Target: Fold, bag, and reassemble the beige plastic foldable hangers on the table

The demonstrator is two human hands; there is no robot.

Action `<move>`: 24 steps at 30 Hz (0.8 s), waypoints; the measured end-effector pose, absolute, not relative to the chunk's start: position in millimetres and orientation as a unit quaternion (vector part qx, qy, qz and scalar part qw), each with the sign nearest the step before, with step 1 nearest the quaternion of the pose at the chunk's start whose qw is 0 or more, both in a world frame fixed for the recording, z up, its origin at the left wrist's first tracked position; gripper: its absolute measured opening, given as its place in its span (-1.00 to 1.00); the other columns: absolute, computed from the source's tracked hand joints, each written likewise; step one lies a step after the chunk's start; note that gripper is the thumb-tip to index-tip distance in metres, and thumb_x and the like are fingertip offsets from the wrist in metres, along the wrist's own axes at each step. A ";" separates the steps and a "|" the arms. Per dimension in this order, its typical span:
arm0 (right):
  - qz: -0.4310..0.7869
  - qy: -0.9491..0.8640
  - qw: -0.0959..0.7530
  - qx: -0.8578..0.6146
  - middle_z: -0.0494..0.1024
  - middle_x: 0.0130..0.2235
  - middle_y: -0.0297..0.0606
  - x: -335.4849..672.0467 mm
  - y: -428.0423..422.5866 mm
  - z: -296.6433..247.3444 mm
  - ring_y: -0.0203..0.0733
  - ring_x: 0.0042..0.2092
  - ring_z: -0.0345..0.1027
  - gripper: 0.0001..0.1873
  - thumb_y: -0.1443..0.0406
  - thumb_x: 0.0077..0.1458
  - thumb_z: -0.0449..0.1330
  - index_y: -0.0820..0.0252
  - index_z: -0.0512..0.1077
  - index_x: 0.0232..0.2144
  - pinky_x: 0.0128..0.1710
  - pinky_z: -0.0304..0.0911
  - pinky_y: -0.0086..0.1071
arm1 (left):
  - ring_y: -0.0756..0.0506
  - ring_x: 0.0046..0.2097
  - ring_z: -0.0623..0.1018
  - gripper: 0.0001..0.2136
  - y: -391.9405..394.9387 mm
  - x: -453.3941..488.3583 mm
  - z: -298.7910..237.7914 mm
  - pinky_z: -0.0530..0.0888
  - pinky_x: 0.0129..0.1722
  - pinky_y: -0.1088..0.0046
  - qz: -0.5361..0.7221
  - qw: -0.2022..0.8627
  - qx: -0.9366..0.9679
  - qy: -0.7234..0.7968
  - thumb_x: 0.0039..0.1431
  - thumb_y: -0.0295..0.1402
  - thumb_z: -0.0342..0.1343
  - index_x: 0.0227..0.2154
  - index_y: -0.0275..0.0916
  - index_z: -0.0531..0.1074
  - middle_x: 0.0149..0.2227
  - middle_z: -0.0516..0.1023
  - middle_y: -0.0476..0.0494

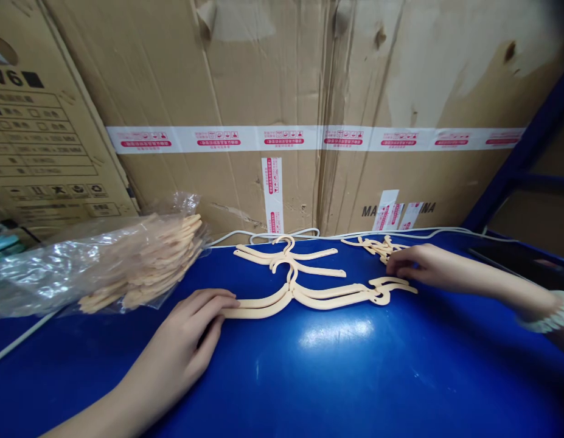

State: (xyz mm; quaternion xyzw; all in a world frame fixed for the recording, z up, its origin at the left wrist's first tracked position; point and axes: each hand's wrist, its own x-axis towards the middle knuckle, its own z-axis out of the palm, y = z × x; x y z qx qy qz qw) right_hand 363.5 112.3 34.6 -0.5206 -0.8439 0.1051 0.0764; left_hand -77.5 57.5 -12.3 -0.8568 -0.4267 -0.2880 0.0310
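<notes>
Several cream plastic hangers (309,295) lie spread on the blue table (336,377). My left hand (185,340) rests flat on the table, fingers stretched out, its fingertips touching the left end of the nearest hanger. My right hand (418,264) reaches in from the right with its fingers curled over a small stack of hangers (375,246) near the back; whether it grips them is unclear. Two more hangers (291,258) lie in the middle, closer to the boxes.
A clear plastic bag of many hangers (126,264) lies at the left. Large taped cardboard boxes (282,109) stand behind the table. A white cable (263,234) runs along their base. A blue shelf frame (519,158) rises at the right.
</notes>
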 end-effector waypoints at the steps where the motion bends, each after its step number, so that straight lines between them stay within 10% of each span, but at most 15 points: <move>1: 0.105 -0.843 0.078 -0.523 0.64 -0.31 -0.24 364.3 112.8 33.9 -0.06 -0.29 0.52 -0.75 0.33 0.07 0.05 0.13 0.55 -0.38 -0.27 0.40 -0.22 | -0.19 -0.03 0.56 -0.79 58.0 -77.8 -12.5 0.53 -0.03 0.25 -0.288 0.032 -0.857 -0.426 0.30 -0.42 -0.08 -0.17 -0.17 0.45 -0.07 0.54 -0.20; 13: -0.008 -0.846 0.225 -0.484 0.55 -0.09 -0.03 330.3 102.0 19.5 0.05 -0.03 0.44 -0.70 0.20 0.27 -0.01 0.20 0.43 -0.11 -0.04 0.35 -0.07 | -0.16 0.11 0.41 -0.68 46.9 -67.7 -9.4 0.36 0.11 0.18 -0.289 0.024 -0.892 -0.347 0.33 -0.58 -0.14 -0.01 -0.12 0.37 0.03 0.46 -0.15; 20: 0.100 -0.898 0.113 -0.414 0.02 0.40 -0.21 300.1 76.1 16.0 0.09 0.41 -0.21 -0.54 0.11 0.36 -0.07 -0.01 0.25 0.24 0.31 -0.08 0.15 | -0.17 0.13 0.37 -0.66 45.3 -66.4 -8.4 0.32 0.14 0.14 -0.280 0.038 -0.907 -0.312 0.33 -0.63 -0.14 0.01 -0.19 0.39 0.04 0.46 -0.18; 24: 0.133 -0.893 0.099 -0.418 0.11 0.38 -0.23 300.8 75.2 10.7 0.11 0.42 -0.26 -0.50 0.09 0.35 -0.04 -0.02 0.22 0.28 0.32 -0.12 0.18 | -0.19 0.14 0.36 -0.67 44.2 -66.3 -8.9 0.33 0.13 0.14 -0.280 0.048 -0.908 -0.309 0.32 -0.63 -0.11 -0.01 -0.20 0.41 0.03 0.47 -0.18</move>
